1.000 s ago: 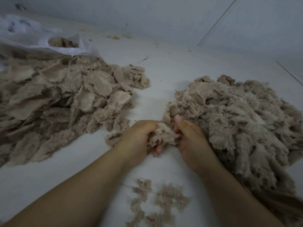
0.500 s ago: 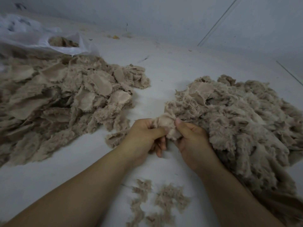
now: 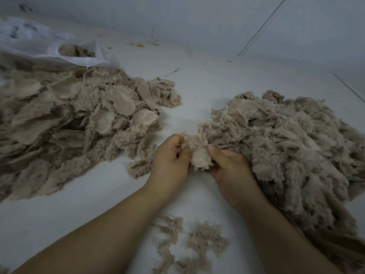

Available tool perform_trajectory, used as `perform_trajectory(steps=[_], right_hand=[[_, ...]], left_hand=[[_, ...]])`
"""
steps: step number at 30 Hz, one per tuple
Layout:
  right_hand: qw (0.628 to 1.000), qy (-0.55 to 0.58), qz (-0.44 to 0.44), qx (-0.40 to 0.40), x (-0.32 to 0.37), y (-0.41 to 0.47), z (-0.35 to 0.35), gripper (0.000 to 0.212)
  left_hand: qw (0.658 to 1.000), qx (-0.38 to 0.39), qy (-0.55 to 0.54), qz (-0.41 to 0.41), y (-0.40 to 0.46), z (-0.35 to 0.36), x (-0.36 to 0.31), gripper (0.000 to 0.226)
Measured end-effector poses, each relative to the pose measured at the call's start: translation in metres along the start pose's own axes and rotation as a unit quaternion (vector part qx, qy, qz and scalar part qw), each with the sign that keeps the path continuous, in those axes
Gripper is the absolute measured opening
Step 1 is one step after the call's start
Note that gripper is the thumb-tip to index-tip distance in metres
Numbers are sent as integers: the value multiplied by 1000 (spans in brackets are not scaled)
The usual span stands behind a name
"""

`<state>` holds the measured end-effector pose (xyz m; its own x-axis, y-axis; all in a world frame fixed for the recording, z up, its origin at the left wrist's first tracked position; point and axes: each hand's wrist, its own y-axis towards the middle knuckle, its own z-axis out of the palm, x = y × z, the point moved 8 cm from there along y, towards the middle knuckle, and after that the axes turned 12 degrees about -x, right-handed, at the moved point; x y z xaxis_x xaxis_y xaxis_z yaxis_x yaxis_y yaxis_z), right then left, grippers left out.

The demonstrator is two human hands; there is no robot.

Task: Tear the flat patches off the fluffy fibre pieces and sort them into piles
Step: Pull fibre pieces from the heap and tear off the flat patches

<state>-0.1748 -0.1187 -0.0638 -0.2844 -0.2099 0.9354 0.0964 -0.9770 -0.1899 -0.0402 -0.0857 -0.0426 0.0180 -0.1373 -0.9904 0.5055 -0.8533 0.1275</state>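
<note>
2 hands, 1 fluffy piece: how to pull it apart well

2 hands meet in the middle of the white floor (image 3: 197, 86), and I watch them from far away through the head camera. My left hand (image 3: 170, 161) has its fingers curled and pinches the left side of 1 fibre piece (image 3: 198, 155). My right hand (image 3: 230, 167) pinches the right side of it, with the thumb (image 3: 214, 151) pressed on top. The piece sits right between both hands, just beside the near left edge of the big right pile (image 3: 286, 147). It looks pale and smooth in the middle, so I think the flat patch faces up.

I think the step now is the tear. To do it well, I would keep both pinches close together, right where the smooth part meets the fluff. Then I would pull my hands apart slowly, 1 to the left and 1 to the right. A fast tug could rip the patch in 2 or leave fluff stuck on it. I cannot tell how firmly the fluff holds on.

The left pile (image 3: 79, 119) shows many flat, smooth patches on top, so I guess the patch goes there. Small fluffy scraps (image 3: 197, 240) lie near me, between my arms. A white plastic bag (image 3: 49, 46) with more brown fibre in it sits far to the left, behind that pile.
</note>
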Motion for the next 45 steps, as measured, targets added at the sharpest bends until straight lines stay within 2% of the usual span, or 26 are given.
perform_trajectory(steps=[4, 7, 8, 11, 13, 17, 21, 24, 27, 28, 29, 30, 32, 33, 34, 35, 36, 38, 39, 42, 45], right_hand=[[997, -41, -51, 49, 10, -2, 7, 54], [995, -54, -71, 42, 10, 1, 5, 52], [996, -50, -69, 37, 8, 3, 4, 51], [996, -34, -58, 55, 6, 3, 5, 45], [995, -41, -55, 73, 6, 1, 8, 44], [992, -86, -77, 46, 5, 5, 5, 41], [992, -87, -94, 13, 4, 9, 2, 36], [993, -86, -76, -1, 2, 9, 0, 32], [998, -43, -49, -25, 2, 9, -3, 36], [999, -22, -35, -30, 2, 9, -3, 33], [999, -7, -24, -35, 2, 8, -3, 30], [999, -1, -16, -39, 2, 7, -3, 28], [999, 7, -4, -44, 3, 3, -3, 34], [999, 7, -1, -44, 3, 2, -3, 37], [999, 6, -5, -42, 5, 1, -3, 39], [999, 2, -13, -42, 8, 1, -3, 39], [999, 0, -16, -45, 10, 0, -3, 38], [999, 3, -8, -49, 10, -1, -3, 37], [999, 4, -5, -45, 9, -1, -3, 36], [1000, 13, 4, -24, 7, -1, -1, 40], [998, 41, 6, -40, 6, 1, -3, 38]], left_hand=[[999, 42, 25, 4, -3, 6, -2, 27], [996, 85, 38, 0, -7, 14, 0, 42], [996, 85, 32, -8, -6, 14, 1, 41], [996, 80, -25, -31, -3, 11, 1, 17], [995, 83, -41, -27, -1, 10, 0, 27], [997, 53, -54, -6, 3, 3, -3, 32], [992, 9, -114, -44, 10, -5, 3, 21], [988, -36, -133, -71, 12, -11, 11, 20], [982, -78, -147, -84, 17, -21, 15, 23], [983, -62, -147, -84, 19, -22, 15, 24], [986, -14, -141, -84, 19, -19, 13, 23], [985, 71, -132, -91, 16, -10, 9, 24], [948, 292, -65, -112, -5, 11, 3, 41], [923, 369, -10, -104, -16, 16, 0, 44], [914, 393, 39, -94, -20, 16, -1, 44], [924, 364, 78, -90, -17, 14, 0, 46], [943, 303, 106, -88, -10, 10, 0, 50], [975, 180, 112, -60, -1, 6, 0, 56], [982, 148, 106, -46, -1, 7, 1, 53], [982, 147, 113, -33, -4, 14, 5, 28], [967, 223, 23, -119, -5, 12, 13, 26]])
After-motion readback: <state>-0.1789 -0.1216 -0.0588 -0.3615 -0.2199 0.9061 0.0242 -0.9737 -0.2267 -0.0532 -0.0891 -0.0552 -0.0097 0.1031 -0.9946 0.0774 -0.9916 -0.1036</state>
